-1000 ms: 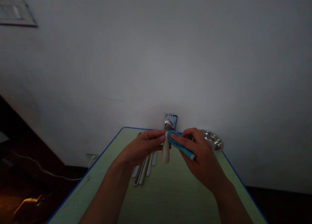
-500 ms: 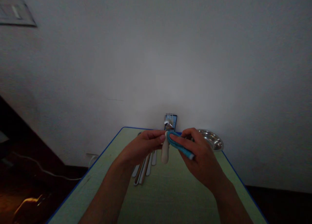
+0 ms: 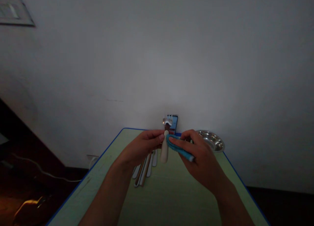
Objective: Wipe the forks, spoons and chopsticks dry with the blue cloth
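Between the fingers of my left hand (image 3: 143,145) is a fork (image 3: 164,152) with a pale, thick handle, held upright above the table, its metal tines at the top. My right hand (image 3: 197,154) is closed on a folded blue cloth (image 3: 179,149), whose rounded end presses against the upper part of the fork's handle. Below and behind my left hand lies a group of cutlery handles (image 3: 144,172), some silver and some brown; their far ends are hidden by the hand.
A phone (image 3: 173,122) leans against the wall behind the fork. Right of it, a shiny metal bowl (image 3: 216,142) sits at the far right edge of the green, blue-edged table (image 3: 171,196). A white cable (image 3: 49,173) runs at the left, and a switch plate (image 3: 16,11) is on the wall.
The fork has tilted and shifted slightly left, so more of the phone shows behind it. The cloth has moved a little down along the handle with my right hand.
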### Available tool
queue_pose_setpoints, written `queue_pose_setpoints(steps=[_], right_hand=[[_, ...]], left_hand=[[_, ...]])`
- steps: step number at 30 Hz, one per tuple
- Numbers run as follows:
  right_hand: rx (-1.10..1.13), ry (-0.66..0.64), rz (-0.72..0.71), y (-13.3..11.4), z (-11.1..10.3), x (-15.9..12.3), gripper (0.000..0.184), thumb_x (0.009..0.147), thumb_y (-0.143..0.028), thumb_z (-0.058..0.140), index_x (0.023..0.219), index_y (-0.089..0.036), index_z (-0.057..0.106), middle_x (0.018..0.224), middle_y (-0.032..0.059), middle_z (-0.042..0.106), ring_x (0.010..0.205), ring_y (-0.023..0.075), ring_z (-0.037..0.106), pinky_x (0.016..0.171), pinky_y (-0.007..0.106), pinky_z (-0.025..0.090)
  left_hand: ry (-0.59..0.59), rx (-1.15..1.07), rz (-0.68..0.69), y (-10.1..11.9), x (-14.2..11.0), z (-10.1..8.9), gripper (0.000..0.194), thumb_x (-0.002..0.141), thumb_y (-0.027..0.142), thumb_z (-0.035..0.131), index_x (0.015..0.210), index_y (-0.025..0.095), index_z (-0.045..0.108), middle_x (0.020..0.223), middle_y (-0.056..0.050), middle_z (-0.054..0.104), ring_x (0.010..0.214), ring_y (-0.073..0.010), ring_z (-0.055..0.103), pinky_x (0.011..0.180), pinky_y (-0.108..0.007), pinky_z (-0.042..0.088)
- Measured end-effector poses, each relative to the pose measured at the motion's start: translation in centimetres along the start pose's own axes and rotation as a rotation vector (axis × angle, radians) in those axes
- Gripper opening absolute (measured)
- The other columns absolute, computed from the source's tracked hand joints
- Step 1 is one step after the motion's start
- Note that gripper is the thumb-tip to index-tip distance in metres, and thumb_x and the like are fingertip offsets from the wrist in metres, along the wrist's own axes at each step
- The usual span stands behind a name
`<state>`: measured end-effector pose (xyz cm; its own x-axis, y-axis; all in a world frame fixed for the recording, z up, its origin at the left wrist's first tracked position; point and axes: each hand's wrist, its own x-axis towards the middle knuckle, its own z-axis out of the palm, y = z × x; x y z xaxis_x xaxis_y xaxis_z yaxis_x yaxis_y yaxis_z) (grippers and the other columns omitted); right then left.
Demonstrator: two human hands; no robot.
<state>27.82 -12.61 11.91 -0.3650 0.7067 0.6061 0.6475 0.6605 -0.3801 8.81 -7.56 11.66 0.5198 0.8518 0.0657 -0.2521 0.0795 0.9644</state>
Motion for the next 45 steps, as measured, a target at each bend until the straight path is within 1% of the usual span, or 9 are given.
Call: queue_pose_setpoints(steps=[3, 9, 15, 20, 29, 33, 38, 42, 45], right_hand=[[0.01, -0.013, 0.006, -0.1, -0.07, 0.01, 0.047, 0.078, -0.005, 0.05, 0.119, -0.027, 0.055, 0.098, 0.0044, 0.045, 0.092, 0.0164, 0.047, 0.08, 0.034, 0.044], [0.035, -0.016, 0.009, -0.14, -0.17, -0.06, 0.047, 0.079, -0.006, 0.05, 0.12, -0.029, 0.055, 0.099, 0.0045, 0.046, 0.091, 0.0166, 0.047, 0.079, 0.035, 0.045], [0.058, -0.03, 0.001, -0.22, -0.22, -0.14, 0.049, 0.077, -0.004, 0.051, 0.12, -0.028, 0.055, 0.097, 0.0034, 0.046, 0.088, 0.0152, 0.047, 0.077, 0.032, 0.044], [0.059, -0.048, -0.002, -0.26, -0.25, -0.19, 0.048, 0.078, -0.005, 0.051, 0.12, -0.027, 0.055, 0.096, 0.0038, 0.046, 0.087, 0.0157, 0.046, 0.075, 0.033, 0.043], [0.068, -0.083, -0.012, -0.35, -0.35, -0.4, 0.046, 0.079, -0.006, 0.051, 0.118, -0.029, 0.055, 0.097, 0.0036, 0.047, 0.086, 0.0155, 0.047, 0.075, 0.033, 0.044], [0.056, -0.099, -0.011, -0.39, -0.32, -0.37, 0.045, 0.079, -0.006, 0.051, 0.118, -0.029, 0.056, 0.096, 0.0035, 0.047, 0.086, 0.0157, 0.047, 0.074, 0.033, 0.044], [0.06, -0.11, -0.01, -0.41, -0.18, -0.48, 0.046, 0.078, -0.006, 0.051, 0.118, -0.03, 0.056, 0.096, 0.0033, 0.047, 0.086, 0.0155, 0.047, 0.074, 0.033, 0.044], [0.067, -0.127, -0.014, -0.53, -0.23, -0.5, 0.046, 0.078, -0.005, 0.051, 0.117, -0.029, 0.056, 0.096, 0.0034, 0.047, 0.087, 0.0152, 0.047, 0.075, 0.032, 0.044], [0.058, -0.137, -0.011, -0.61, -0.29, -0.45, 0.046, 0.078, -0.005, 0.051, 0.117, -0.029, 0.056, 0.096, 0.0035, 0.048, 0.087, 0.0154, 0.047, 0.075, 0.033, 0.044]], left_hand=[[0.018, -0.013, -0.009, 0.1, 0.02, -0.01, 0.024, 0.075, 0.024, 0.067, 0.098, 0.019, 0.071, 0.096, -0.007, 0.07, 0.081, -0.0149, 0.061, 0.08, -0.028, 0.041], [0.006, -0.035, -0.012, -0.07, 0.14, -0.51, 0.025, 0.075, 0.025, 0.067, 0.099, 0.018, 0.071, 0.098, -0.008, 0.07, 0.082, -0.016, 0.06, 0.073, -0.026, 0.042], [0.031, -0.074, -0.023, 0.01, 0.09, -0.49, 0.024, 0.075, 0.025, 0.068, 0.098, 0.018, 0.071, 0.091, -0.006, 0.071, 0.078, -0.0151, 0.061, 0.074, -0.027, 0.043], [0.039, -0.099, -0.013, 0.15, 0.04, -0.35, 0.022, 0.075, 0.024, 0.068, 0.096, 0.018, 0.071, 0.087, -0.006, 0.071, 0.077, -0.0148, 0.061, 0.073, -0.027, 0.043], [0.077, -0.132, -0.005, -0.02, 0.14, -0.43, 0.021, 0.072, 0.022, 0.07, 0.092, 0.017, 0.072, 0.084, -0.004, 0.069, 0.076, -0.0135, 0.059, 0.069, -0.024, 0.043], [0.089, -0.13, -0.007, -0.04, 0.2, -0.57, 0.019, 0.073, 0.023, 0.069, 0.091, 0.017, 0.072, 0.083, -0.004, 0.069, 0.077, -0.0137, 0.059, 0.07, -0.025, 0.043], [0.088, -0.133, -0.008, -0.12, 0.14, -0.77, 0.02, 0.075, 0.022, 0.067, 0.094, 0.017, 0.071, 0.084, -0.005, 0.069, 0.076, -0.0143, 0.059, 0.073, -0.027, 0.044], [0.077, -0.143, 0.001, -0.09, 0.1, -0.87, 0.021, 0.075, 0.022, 0.067, 0.095, 0.017, 0.071, 0.082, -0.004, 0.069, 0.074, -0.0132, 0.059, 0.07, -0.026, 0.045], [0.091, -0.146, -0.003, 0.0, 0.16, -0.88, 0.02, 0.075, 0.022, 0.067, 0.094, 0.017, 0.071, 0.082, -0.004, 0.069, 0.073, -0.0128, 0.059, 0.069, -0.025, 0.045]])
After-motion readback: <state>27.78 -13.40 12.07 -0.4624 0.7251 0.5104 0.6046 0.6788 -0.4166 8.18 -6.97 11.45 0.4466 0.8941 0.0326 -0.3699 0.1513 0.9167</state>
